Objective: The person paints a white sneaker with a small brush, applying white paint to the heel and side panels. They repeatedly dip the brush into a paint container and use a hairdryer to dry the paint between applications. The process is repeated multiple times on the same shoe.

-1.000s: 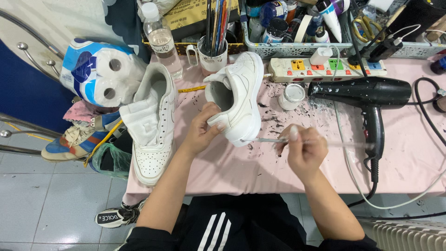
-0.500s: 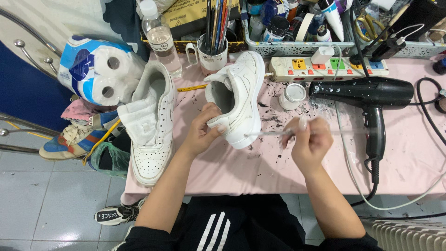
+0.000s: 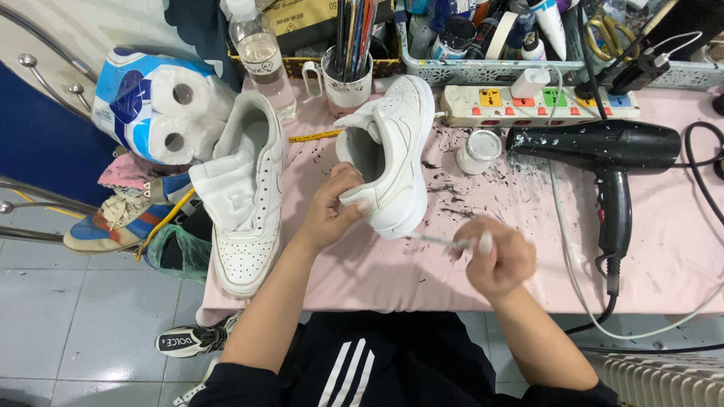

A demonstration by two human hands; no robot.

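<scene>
My left hand (image 3: 334,207) grips the heel side of a white sneaker (image 3: 396,151) that is tilted up on the pink table cover (image 3: 664,249). Just right of the shoe's heel, my right hand (image 3: 496,258) holds a thin paintbrush (image 3: 441,240) whose tip points left at the heel. A second white sneaker (image 3: 249,192) lies flat to the left, sole down, apart from both hands. A small open jar of white paint (image 3: 478,151) stands behind the brush hand.
A black hair dryer (image 3: 603,151) lies at the right, its cord trailing off the front edge. Behind are a power strip (image 3: 539,102), a mug of brushes (image 3: 348,75), a water bottle (image 3: 260,49) and a basket of supplies (image 3: 528,38). Toilet rolls (image 3: 154,105) sit at left.
My right hand has drawn the brush slightly down and right along the heel. The left hand and the sneaker have stayed in place.
</scene>
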